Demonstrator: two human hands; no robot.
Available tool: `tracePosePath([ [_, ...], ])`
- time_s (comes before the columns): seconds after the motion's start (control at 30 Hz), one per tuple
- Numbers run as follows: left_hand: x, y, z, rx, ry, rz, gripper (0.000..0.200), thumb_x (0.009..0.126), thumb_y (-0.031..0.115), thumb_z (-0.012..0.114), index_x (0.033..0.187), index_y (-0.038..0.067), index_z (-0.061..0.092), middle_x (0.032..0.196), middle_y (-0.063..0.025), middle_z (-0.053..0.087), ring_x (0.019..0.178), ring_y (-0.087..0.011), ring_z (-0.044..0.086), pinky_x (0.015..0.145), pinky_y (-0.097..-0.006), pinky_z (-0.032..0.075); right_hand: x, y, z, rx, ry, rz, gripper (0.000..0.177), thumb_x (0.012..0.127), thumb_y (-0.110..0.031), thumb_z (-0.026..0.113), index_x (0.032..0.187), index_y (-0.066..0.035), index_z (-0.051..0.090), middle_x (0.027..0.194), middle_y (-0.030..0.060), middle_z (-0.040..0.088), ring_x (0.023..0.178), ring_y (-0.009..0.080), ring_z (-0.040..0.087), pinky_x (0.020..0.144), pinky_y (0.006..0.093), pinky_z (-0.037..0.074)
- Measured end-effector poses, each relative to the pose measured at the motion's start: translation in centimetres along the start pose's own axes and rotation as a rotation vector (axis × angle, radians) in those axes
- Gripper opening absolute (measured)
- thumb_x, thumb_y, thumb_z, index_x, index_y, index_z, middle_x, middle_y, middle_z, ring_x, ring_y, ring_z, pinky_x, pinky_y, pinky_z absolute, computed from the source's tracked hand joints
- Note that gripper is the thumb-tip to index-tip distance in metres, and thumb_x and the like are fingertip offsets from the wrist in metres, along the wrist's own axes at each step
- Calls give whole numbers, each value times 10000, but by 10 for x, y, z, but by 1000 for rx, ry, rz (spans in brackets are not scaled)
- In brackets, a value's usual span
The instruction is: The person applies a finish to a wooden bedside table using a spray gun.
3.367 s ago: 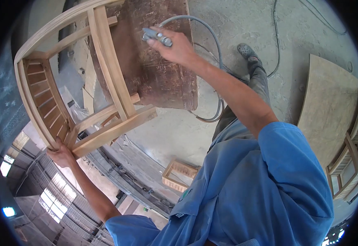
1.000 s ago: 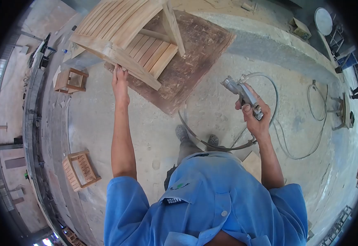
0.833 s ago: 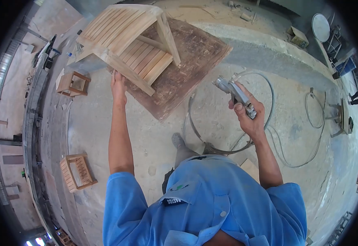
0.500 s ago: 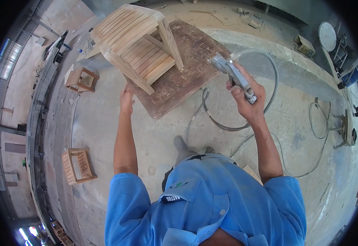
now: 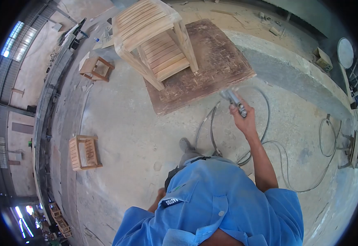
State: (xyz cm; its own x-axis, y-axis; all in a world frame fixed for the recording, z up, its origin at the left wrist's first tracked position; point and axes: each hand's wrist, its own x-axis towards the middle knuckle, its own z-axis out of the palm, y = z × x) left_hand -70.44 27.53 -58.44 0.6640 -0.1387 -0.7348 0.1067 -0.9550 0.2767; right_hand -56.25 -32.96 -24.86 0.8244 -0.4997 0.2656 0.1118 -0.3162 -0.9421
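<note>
One hand has let go: the left hand [image 5: 161, 194], earlier on the wooden stool [image 5: 156, 39], hangs by the shirt [image 5: 220, 205], fingers hidden. The stool stands alone on the brown board [image 5: 216, 61]. The right hand [image 5: 245, 119] keeps its fingers clamped around the air gun [image 5: 236, 101].

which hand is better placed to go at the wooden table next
Right, likely. The right hand grips the air gun, held out toward the wooden table on the brown board; the left arm hangs beside the shirt, away from it.
</note>
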Motion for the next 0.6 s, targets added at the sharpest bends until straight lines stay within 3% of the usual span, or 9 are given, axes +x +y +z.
tracePosePath([
  [0.13,2,-10,-8,211,4,111,263,927,201,450,988,79,675,958,-119,672,845,-274,655,684,-416,508,31,-51,9,152,88,-191,487,882,-232,712,1320,-68,576,849,48,674,721,56,534,670,228,466],
  [0.27,37,25,-79,434,63,250,273,924,231,470,1033,78,669,988,-112,676,862,-264,660,674,-416,511,44,-71,34,205,66,-263,511,866,-216,727,1325,-57,568,896,72,692,758,48,575,691,226,482],
  [0.3,25,57,-107,-198,65,-42,355,899,310,511,1139,75,624,985,-85,672,869,-238,662,616,-390,502,44,-77,43,236,7,-278,514,862,-214,729,1324,-57,568,930,87,697,775,57,594,700,232,489],
  [0.33,1,108,-146,-855,255,-283,490,874,390,552,1245,72,579,983,-59,667,875,-211,665,558,-365,493,41,-84,52,266,-55,-293,516,859,-213,731,1323,-57,569,963,103,703,791,66,613,709,238,497],
  [0.37,6,117,-169,-874,349,-199,478,892,340,548,1262,38,572,978,-84,664,856,-194,658,539,-318,484,40,-90,63,293,-118,-307,518,855,-212,734,1322,-58,569,997,118,708,808,76,632,719,245,504],
  [0.4,14,118,-193,-834,294,-186,487,941,395,510,1360,147,493,1254,-102,611,1104,-293,604,815,-478,466,41,-93,74,244,-152,-360,531,841,-199,741,1322,-57,567,1104,154,693,883,123,668,765,270,520],
  [0.47,30,105,-216,-862,393,43,526,931,404,568,1358,107,488,1166,-98,642,1023,-239,627,660,-336,479,42,-102,91,266,-195,-344,537,835,-196,745,1322,-56,567,1145,158,680,913,142,670,791,280,520],
  [0.6,35,106,-234,-913,398,20,522,920,364,581,1350,80,491,1121,-80,644,980,-200,621,635,-283,452,52,-123,119,383,-247,-306,550,826,-192,752,1322,-50,563,1173,162,668,957,164,669,824,294,519],
])
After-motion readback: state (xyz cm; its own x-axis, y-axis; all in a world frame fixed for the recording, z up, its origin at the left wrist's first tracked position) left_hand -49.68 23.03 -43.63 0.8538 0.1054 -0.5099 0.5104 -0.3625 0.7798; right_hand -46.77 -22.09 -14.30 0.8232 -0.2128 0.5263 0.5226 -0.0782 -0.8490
